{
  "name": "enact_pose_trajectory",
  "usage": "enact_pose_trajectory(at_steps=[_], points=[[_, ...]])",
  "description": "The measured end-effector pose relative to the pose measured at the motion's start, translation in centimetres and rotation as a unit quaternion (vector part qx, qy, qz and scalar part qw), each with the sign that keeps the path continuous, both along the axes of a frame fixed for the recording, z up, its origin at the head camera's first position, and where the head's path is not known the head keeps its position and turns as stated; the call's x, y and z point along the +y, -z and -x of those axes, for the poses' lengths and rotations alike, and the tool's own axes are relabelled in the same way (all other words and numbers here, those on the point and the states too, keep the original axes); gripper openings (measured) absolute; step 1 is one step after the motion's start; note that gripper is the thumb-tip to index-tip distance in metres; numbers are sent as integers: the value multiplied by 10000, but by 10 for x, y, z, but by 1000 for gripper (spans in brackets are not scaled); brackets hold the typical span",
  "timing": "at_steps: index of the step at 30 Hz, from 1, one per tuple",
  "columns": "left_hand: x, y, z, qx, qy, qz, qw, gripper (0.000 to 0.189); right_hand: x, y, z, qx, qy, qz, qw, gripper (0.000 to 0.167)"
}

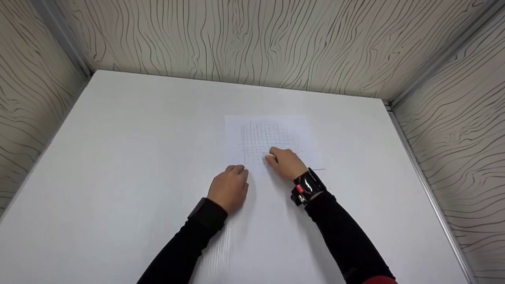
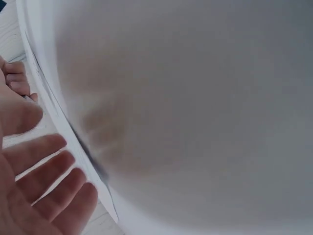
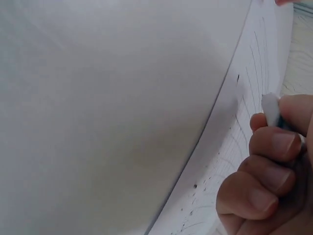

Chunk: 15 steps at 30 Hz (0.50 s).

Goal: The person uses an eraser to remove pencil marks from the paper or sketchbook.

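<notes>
A white sheet of paper with a pencil-drawn grid lies on the white table. My right hand pinches a small white eraser between thumb and fingers, over the lower part of the grid. The other fingers curl in beneath it in the right wrist view, and a bit of blue shows on the eraser. My left hand rests at the sheet's lower left edge, palm down. Its fingers are relaxed and hold nothing in the left wrist view.
Dark eraser crumbs dot the paper near my right hand. A white table spreads around the sheet. Panels with a wood-grain pattern stand behind it and along both sides. Black bands circle both wrists.
</notes>
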<state>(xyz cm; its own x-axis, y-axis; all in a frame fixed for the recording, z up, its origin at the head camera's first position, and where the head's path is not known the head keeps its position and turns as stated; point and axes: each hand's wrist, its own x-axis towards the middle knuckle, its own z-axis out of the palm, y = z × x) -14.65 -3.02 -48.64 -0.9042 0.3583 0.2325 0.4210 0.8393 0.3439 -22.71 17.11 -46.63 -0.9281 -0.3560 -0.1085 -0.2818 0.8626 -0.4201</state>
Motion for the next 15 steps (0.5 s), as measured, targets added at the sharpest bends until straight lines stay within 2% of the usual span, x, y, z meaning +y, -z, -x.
enact_pose_trajectory(at_steps=[4, 7, 13, 15], points=[[-3, 4, 0, -49, 88, 90, 9999, 31, -22, 5, -13, 404, -264, -400, 9980, 29], [-1, 6, 1, 17, 81, 233, 9997, 29, -23, 11, -16, 627, -281, -515, 9963, 30], [3, 5, 1, 155, 109, 343, 9992, 29, 0, 14, -6, 848, 485, -691, 9928, 30], [4, 6, 1, 110, 112, 331, 9993, 29, 0, 12, -5, 905, 523, -664, 9923, 30]])
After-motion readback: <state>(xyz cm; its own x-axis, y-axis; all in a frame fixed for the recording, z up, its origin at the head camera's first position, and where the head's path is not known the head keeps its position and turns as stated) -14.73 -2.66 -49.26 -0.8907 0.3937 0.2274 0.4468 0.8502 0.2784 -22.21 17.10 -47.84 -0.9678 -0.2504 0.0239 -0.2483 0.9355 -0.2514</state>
